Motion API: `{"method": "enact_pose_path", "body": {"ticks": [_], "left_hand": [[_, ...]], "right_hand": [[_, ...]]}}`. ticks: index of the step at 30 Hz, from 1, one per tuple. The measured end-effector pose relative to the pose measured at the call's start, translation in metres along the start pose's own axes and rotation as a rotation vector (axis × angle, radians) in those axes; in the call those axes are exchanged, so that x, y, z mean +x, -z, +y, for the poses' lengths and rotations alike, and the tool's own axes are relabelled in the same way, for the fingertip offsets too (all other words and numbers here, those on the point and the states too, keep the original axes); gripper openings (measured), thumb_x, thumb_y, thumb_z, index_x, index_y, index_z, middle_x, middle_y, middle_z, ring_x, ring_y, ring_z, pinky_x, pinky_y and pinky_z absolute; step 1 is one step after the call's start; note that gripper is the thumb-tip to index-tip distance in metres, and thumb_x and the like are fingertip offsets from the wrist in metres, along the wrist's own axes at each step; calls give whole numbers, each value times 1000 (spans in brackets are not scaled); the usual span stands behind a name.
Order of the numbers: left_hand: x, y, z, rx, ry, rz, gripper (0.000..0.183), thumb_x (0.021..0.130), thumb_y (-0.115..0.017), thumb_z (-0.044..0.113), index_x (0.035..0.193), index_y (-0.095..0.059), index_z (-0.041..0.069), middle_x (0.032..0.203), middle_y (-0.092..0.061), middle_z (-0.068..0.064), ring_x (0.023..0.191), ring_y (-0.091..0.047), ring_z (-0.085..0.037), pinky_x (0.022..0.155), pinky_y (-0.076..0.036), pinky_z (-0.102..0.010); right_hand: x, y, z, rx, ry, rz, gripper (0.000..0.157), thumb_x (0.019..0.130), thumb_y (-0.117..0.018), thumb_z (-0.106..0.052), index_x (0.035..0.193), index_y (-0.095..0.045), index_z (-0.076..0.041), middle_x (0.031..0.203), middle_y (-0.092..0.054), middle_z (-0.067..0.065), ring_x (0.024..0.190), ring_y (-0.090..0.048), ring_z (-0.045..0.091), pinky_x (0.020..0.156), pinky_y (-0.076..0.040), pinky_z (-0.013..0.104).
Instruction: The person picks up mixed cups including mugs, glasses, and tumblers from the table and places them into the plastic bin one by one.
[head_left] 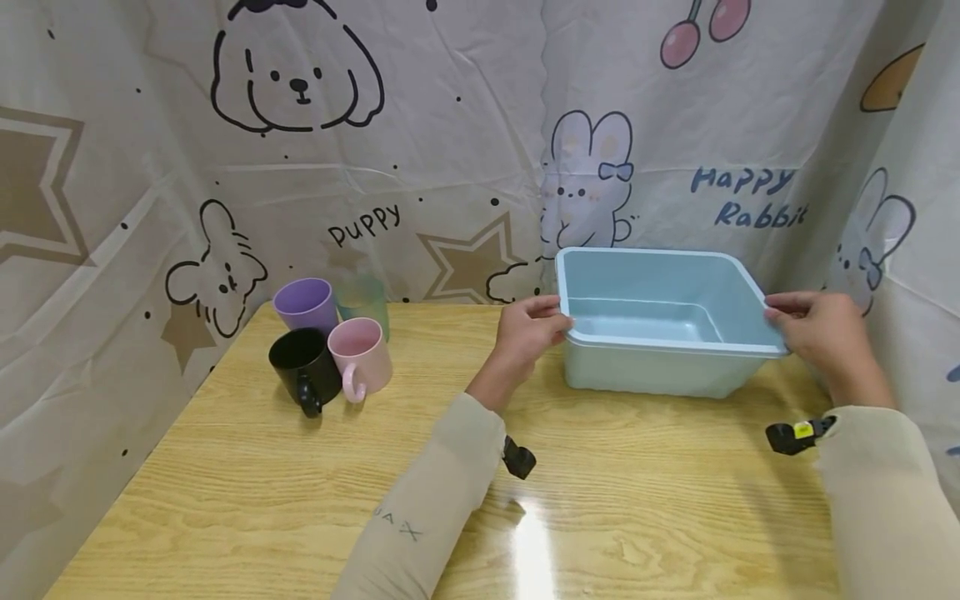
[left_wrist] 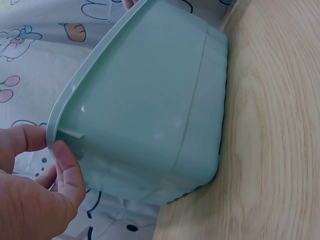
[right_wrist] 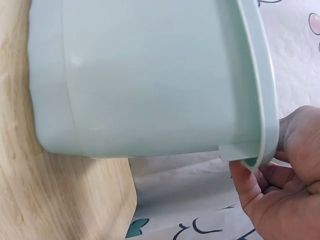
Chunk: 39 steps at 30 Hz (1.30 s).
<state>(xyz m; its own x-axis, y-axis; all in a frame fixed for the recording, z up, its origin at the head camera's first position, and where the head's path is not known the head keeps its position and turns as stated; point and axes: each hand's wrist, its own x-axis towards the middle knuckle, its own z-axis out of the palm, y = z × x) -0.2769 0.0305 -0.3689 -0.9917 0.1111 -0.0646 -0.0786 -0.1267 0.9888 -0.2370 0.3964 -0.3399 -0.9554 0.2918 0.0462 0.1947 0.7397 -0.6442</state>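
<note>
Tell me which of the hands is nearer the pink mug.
Left. The left hand grips the blue tub at the end nearer the pink mug; the right hand grips the opposite end, farther away.

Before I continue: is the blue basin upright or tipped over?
Upright: in the head view, the blue basin has its open top facing up, base toward the table.
</note>
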Motion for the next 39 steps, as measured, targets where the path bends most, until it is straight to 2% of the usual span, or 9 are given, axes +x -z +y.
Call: {"method": "enact_pose_path", "body": {"ticks": [2, 4, 8, 11, 16, 21, 24, 28, 39], "left_hand": [[0, 4, 1, 6, -7, 2, 38, 87, -76, -3, 125, -70, 0, 102, -64, -8, 86, -65, -18, 80, -60, -31], [-1, 8, 2, 10, -12, 3, 38, 87, -76, -3, 124, -70, 0, 102, -64, -9, 85, -65, -19, 80, -60, -31], [-1, 14, 3, 19, -12, 8, 37, 87, -76, -2, 124, -70, 0, 102, -64, -9, 85, -65, -18, 80, -60, -31], [0, 17, 4, 28, -7, 11, 36, 88, -76, -2, 123, -71, 1, 104, -65, -9, 86, -66, -18, 80, -60, -31], [1, 22, 4, 32, 1, 12, 36, 88, -75, -1, 124, -71, 2, 105, -65, -10, 87, -66, -19, 81, -60, -31], [1, 27, 5, 44, 3, 17, 37, 89, -75, 0, 126, -70, 2, 107, -65, -10, 90, -66, -19, 82, -60, -31], [0, 30, 5, 54, -1, 20, 37, 89, -75, 0, 125, -71, 2, 108, -64, -10, 91, -66, -20, 82, -60, -31], [-1, 34, 6, 66, -4, 19, 35, 89, -75, 0, 124, -71, 3, 108, -65, -11, 91, -66, -20, 82, -60, -30], [-1, 41, 9, 88, 11, 40, 35, 89, -75, 0, 124, -71, 4, 109, -65, -11, 92, -66, -20, 82, -60, -30]], "right_hand": [[0, 0, -1, 14, -8, -13, 43, 108, -53, -22, 138, -56, 8, 136, -51, 34, 110, -51, 45, 61, -48, 16], [0, -1, -2, 24, -21, -22, 45, 107, -54, -25, 140, -56, 7, 138, -50, 33, 112, -51, 45, 66, -49, 19], [1, -4, -4, 48, -45, -38, 48, 107, -55, -28, 142, -54, 5, 142, -48, 33, 119, -48, 48, 86, -55, 43], [1, -6, -5, 70, -61, -48, 50, 108, -54, -29, 144, -51, 5, 144, -46, 34, 124, -45, 50, 101, -46, 62], [-2, -7, -6, 77, -46, -68, 53, 107, -54, -31, 145, -50, 5, 146, -44, 34, 125, -43, 51, 106, -42, 65], [-2, -8, -8, 75, -22, -89, 55, 106, -57, -34, 144, -51, 5, 144, -46, 34, 121, -46, 49, 101, -47, 60], [0, -9, -9, 74, -12, -98, 53, 106, -58, -32, 143, -52, 6, 142, -48, 33, 117, -50, 46, 86, -55, 39], [1, -9, -10, 76, 2, -112, 51, 106, -59, -28, 141, -53, 7, 140, -50, 34, 114, -52, 44, 68, -49, 17], [-1, -13, -16, 84, 19, -124, 52, 105, -60, -30, 141, -53, 7, 139, -51, 32, 112, -55, 42, 66, -51, 13]]}}
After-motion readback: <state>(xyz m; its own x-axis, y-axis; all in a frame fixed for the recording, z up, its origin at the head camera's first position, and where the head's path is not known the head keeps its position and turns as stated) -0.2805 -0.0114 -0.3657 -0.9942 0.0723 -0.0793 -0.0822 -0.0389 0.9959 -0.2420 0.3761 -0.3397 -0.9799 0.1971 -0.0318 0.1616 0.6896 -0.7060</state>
